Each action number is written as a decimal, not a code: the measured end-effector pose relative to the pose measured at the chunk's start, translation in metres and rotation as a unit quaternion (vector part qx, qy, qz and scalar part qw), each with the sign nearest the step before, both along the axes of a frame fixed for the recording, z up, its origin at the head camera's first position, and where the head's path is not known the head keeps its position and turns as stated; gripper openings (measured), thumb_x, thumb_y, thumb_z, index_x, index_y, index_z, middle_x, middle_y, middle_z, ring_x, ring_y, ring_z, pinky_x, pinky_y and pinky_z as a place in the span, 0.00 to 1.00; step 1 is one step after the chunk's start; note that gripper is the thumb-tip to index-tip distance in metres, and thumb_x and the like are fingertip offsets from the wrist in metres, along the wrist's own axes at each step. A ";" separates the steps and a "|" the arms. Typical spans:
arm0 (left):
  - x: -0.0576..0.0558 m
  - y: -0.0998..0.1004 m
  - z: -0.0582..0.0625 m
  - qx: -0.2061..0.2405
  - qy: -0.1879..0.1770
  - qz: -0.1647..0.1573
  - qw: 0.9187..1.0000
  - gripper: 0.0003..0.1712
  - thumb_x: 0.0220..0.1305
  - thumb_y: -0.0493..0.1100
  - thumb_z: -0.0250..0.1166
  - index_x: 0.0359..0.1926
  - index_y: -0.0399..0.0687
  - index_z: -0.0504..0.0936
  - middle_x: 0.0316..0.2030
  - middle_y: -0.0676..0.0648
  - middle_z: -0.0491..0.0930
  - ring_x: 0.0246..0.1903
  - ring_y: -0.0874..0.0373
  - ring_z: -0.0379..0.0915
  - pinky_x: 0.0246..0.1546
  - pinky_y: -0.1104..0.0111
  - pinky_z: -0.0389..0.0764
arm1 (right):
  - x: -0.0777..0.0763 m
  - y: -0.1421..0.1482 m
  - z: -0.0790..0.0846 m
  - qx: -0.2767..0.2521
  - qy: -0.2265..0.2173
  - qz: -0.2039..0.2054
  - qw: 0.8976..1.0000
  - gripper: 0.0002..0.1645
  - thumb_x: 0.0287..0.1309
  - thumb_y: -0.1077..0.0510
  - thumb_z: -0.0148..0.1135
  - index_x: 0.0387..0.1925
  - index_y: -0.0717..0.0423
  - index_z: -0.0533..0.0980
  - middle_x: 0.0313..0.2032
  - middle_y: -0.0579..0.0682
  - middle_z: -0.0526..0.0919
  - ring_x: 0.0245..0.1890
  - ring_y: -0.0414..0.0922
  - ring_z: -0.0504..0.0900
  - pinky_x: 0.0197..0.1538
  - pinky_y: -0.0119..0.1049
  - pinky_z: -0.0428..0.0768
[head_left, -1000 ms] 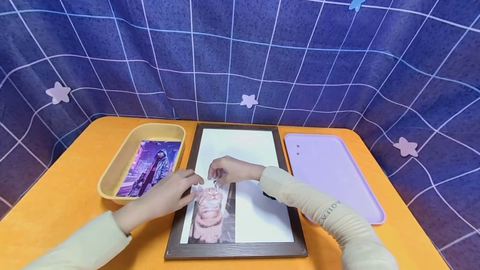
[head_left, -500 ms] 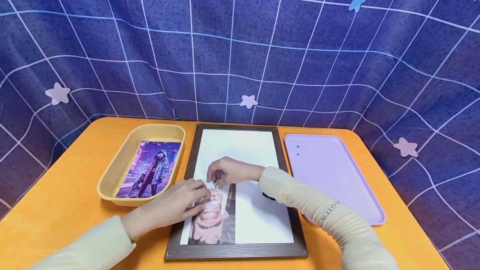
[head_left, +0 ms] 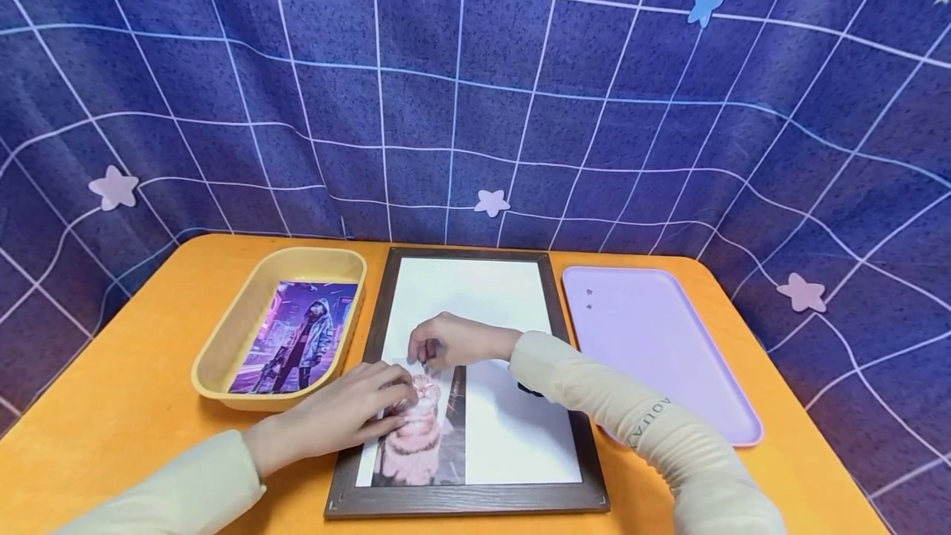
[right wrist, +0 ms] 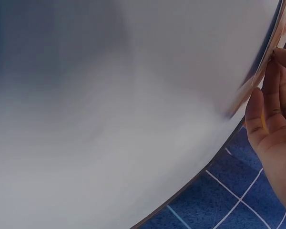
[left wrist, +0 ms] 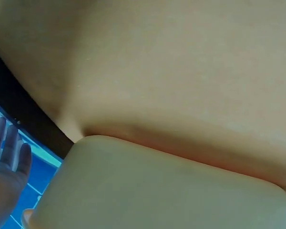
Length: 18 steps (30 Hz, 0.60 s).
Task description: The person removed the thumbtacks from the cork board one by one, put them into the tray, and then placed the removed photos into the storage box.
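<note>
A cat picture point(head_left: 413, 454) lies on the lower left part of the dark-framed whiteboard point(head_left: 520, 423). At its top edge my right hand point(head_left: 459, 340) pinches a small dark, shiny piece point(head_left: 424, 366) between thumb and fingertip; its exact kind is too small to tell. In the right wrist view, thumb and index finger of the right hand point(right wrist: 276, 114) meet right at the picture's edge. My left hand point(head_left: 349, 409) reaches over the frame's left side, its loosely bent fingers resting on the cat's face and chest. The left wrist view shows mostly table and sleeve, with the left hand point(left wrist: 7, 167) at its edge.
Left of the board stands a yellow bin point(head_left: 223, 353) holding a purple picture of a hooded figure point(head_left: 305, 341). A lilac tray point(head_left: 654, 353) to the right carries small dark pieces point(head_left: 590, 299) near its far left corner. A blue gridded curtain point(head_left: 416, 89) hangs behind the orange table point(head_left: 134, 386).
My left hand has shifted right and slightly down, from the picture's upper left corner onto the cat's face. The right hand has stayed almost in place at the top edge.
</note>
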<state>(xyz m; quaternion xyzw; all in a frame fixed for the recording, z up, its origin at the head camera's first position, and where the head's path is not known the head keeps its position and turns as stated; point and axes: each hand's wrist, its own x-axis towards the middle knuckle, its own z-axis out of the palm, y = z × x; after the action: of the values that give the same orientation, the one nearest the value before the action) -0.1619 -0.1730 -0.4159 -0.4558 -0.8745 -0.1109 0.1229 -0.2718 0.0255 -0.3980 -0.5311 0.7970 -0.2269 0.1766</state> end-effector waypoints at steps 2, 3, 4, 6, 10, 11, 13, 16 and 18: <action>-0.001 -0.001 -0.001 0.001 -0.001 -0.003 1.000 0.12 0.56 0.50 0.64 0.42 0.59 0.77 0.44 0.59 0.73 0.42 0.64 0.67 0.43 0.66 0.71 | 0.000 0.000 0.000 0.001 0.001 0.002 1.000 0.11 0.49 0.68 0.62 0.37 0.58 0.78 0.31 0.48 0.81 0.29 0.33 0.74 0.37 0.22 0.74; -0.001 -0.001 -0.002 0.003 0.000 -0.006 1.000 0.12 0.57 0.50 0.64 0.42 0.59 0.77 0.44 0.59 0.73 0.42 0.65 0.67 0.43 0.66 0.71 | -0.001 0.000 -0.001 0.001 0.002 0.002 1.000 0.10 0.49 0.68 0.62 0.37 0.58 0.78 0.31 0.48 0.81 0.29 0.33 0.74 0.37 0.22 0.74; -0.001 -0.002 -0.002 0.005 0.002 -0.008 1.000 0.11 0.57 0.50 0.63 0.42 0.59 0.77 0.44 0.59 0.73 0.42 0.65 0.67 0.44 0.66 0.71 | 0.000 0.000 -0.001 0.001 0.002 0.003 1.000 0.10 0.49 0.67 0.62 0.37 0.58 0.78 0.30 0.48 0.81 0.29 0.33 0.74 0.37 0.22 0.74; -0.002 -0.003 -0.003 0.007 0.005 -0.013 1.000 0.11 0.57 0.50 0.63 0.42 0.59 0.76 0.45 0.59 0.72 0.43 0.65 0.67 0.44 0.66 0.71 | -0.001 0.000 -0.001 0.002 0.002 0.004 1.000 0.10 0.49 0.67 0.62 0.37 0.58 0.78 0.30 0.49 0.81 0.29 0.33 0.74 0.37 0.21 0.74; -0.003 -0.007 -0.006 0.013 0.010 -0.029 0.999 0.12 0.58 0.50 0.63 0.43 0.59 0.76 0.46 0.58 0.73 0.44 0.64 0.67 0.45 0.65 0.71 | 0.000 -0.001 0.000 0.003 0.001 0.005 1.000 0.11 0.49 0.68 0.63 0.37 0.58 0.78 0.30 0.49 0.81 0.30 0.35 0.75 0.37 0.21 0.74; -0.004 -0.008 -0.006 0.014 0.009 -0.032 0.999 0.12 0.58 0.50 0.62 0.44 0.59 0.76 0.47 0.57 0.73 0.44 0.64 0.68 0.46 0.65 0.71 | 0.000 -0.001 0.000 0.004 0.002 0.005 1.000 0.11 0.49 0.68 0.63 0.37 0.58 0.78 0.30 0.49 0.81 0.30 0.35 0.75 0.37 0.21 0.74; -0.004 -0.009 -0.007 0.017 0.005 -0.037 0.999 0.12 0.58 0.51 0.62 0.44 0.59 0.76 0.47 0.57 0.73 0.45 0.63 0.68 0.47 0.64 0.71 | 0.000 -0.001 0.000 0.006 0.002 0.004 1.000 0.11 0.49 0.68 0.63 0.37 0.58 0.78 0.30 0.49 0.81 0.30 0.35 0.75 0.37 0.21 0.74; -0.004 -0.010 -0.007 0.025 0.002 -0.043 0.999 0.13 0.58 0.51 0.62 0.45 0.59 0.76 0.48 0.56 0.73 0.47 0.63 0.68 0.48 0.63 0.71 | 0.000 -0.001 0.000 0.008 0.009 0.004 1.000 0.11 0.49 0.67 0.63 0.37 0.58 0.78 0.30 0.48 0.80 0.30 0.35 0.76 0.36 0.20 0.74; -0.004 -0.011 -0.007 0.028 0.001 -0.047 0.998 0.13 0.58 0.52 0.62 0.45 0.58 0.76 0.48 0.56 0.73 0.47 0.62 0.68 0.49 0.63 0.70 | 0.000 -0.001 -0.001 0.010 0.015 0.005 1.000 0.11 0.49 0.67 0.63 0.37 0.57 0.78 0.30 0.47 0.80 0.30 0.34 0.76 0.36 0.20 0.74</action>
<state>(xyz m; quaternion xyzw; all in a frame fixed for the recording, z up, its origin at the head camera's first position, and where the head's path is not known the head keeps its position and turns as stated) -0.1656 -0.1839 -0.4231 -0.4933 -0.8482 -0.1410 0.1314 -0.2723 0.0241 -0.3987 -0.5366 0.7993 -0.2101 0.1705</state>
